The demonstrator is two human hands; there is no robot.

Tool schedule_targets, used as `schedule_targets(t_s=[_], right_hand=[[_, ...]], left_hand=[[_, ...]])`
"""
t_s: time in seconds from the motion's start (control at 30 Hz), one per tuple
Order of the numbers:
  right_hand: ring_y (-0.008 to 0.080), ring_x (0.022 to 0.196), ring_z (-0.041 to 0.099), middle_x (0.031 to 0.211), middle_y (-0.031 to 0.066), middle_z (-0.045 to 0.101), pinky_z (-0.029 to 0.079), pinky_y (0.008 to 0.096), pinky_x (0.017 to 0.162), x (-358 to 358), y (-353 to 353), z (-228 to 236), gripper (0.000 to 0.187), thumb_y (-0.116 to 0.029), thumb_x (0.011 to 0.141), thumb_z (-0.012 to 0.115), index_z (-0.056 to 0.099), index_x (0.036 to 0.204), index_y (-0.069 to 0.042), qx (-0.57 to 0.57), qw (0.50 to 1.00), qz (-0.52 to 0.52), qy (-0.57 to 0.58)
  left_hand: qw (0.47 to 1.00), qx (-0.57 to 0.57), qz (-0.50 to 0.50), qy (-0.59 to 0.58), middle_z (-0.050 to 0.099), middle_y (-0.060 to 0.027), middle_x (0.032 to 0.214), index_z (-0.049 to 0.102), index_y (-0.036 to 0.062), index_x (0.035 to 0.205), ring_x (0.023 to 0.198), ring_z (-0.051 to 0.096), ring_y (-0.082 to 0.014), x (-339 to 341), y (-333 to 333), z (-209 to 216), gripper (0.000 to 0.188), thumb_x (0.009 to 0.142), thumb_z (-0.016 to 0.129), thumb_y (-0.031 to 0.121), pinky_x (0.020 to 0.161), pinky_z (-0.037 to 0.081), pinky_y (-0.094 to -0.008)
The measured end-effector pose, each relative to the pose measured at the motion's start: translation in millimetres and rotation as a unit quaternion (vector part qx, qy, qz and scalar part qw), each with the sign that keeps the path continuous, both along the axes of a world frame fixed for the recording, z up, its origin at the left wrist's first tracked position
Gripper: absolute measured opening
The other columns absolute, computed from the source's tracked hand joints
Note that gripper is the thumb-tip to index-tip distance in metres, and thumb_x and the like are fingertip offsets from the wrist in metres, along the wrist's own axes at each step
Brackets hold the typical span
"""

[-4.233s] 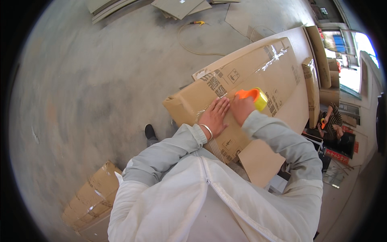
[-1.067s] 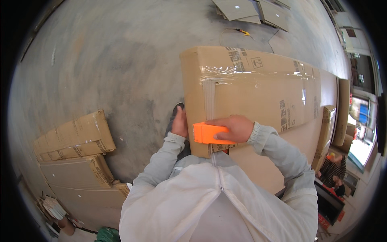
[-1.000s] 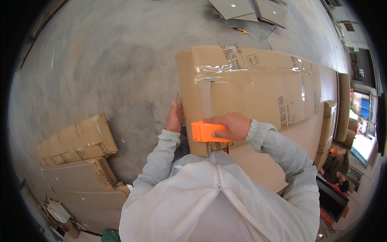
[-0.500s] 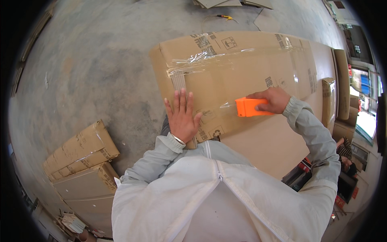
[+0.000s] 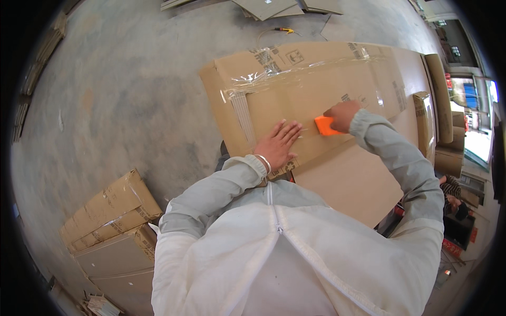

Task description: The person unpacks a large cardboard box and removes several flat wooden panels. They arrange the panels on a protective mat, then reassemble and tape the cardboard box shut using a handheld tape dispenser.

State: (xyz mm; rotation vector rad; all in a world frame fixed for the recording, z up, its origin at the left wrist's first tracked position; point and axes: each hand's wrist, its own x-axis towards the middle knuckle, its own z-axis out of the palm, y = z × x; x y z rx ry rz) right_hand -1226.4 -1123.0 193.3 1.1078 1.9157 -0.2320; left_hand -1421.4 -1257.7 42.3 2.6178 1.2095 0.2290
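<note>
A large flat cardboard box [image 5: 316, 92] lies in front of me, with shiny clear tape along its far side. Flat on its near part rests my left hand [image 5: 279, 145], fingers stretched out and holding nothing. Just to the right, my right hand [image 5: 343, 115] is closed around an orange tape dispenser [image 5: 325, 126], which is low over the box or touching it; I cannot tell which. At the box's left end, a strip of stacked grey-brown layers [image 5: 243, 116] shows through a gap in the cardboard.
A plain brown board [image 5: 348, 181] juts out near my right side. Wrapped cartons [image 5: 110, 210] stand at the lower left. Flat panels [image 5: 269, 8] and a yellow-ended hose [image 5: 284, 30] lie on the concrete floor beyond. Another person [image 5: 452, 192] is at the far right.
My left hand has moved right, from the layered strip at the box's left end to beside the dispenser. My right hand and the dispenser have shifted slightly, and the view has moved a little.
</note>
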Motion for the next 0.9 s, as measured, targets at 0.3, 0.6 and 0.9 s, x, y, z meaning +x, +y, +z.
schedule_targets(t_s=[0.3,0.6,0.9], right_hand=[[0.0288,0.095,0.069,0.099,0.0065,0.073,0.052,0.0503,0.072,-57,-103,-90,0.026,-0.027,0.087,0.058,0.075,0.099,-0.012,0.142,0.967,0.183,-0.109],[0.0296,0.097,0.069,0.106,0.0103,0.072,0.053,0.0471,0.075,91,-71,34,0.027,-0.023,0.091,0.056,0.071,0.111,-0.013,0.263,0.943,-0.161,-0.122],[0.0171,0.095,0.065,0.11,0.0095,0.068,0.051,0.031,0.085,-1,-166,-5,0.048,-0.021,0.092,0.063,0.054,0.134,0.001,0.177,0.483,-0.524,0.679]], left_hand=[[0.998,-0.009,-0.044,0.049,0.027,-0.0094,0.159,0.031,0.0049,0.15,0.149,0.017,-0.0219,18,4,1,0.064,0.098,0.041,0.04,0.122,0.008,-0.0443],[0.997,0.004,-0.067,0.028,0.023,-0.0085,0.16,0.026,0.0044,0.152,0.15,0.012,-0.0217,46,13,-14,0.069,0.098,0.04,0.045,0.122,0.006,-0.0434],[0.964,-0.144,-0.051,-0.219,0.046,-0.0108,0.145,0.048,0.002,0.135,0.145,0.025,-0.0248,49,60,4,0.056,0.1,0.042,0.044,0.119,0.015,-0.0473]])
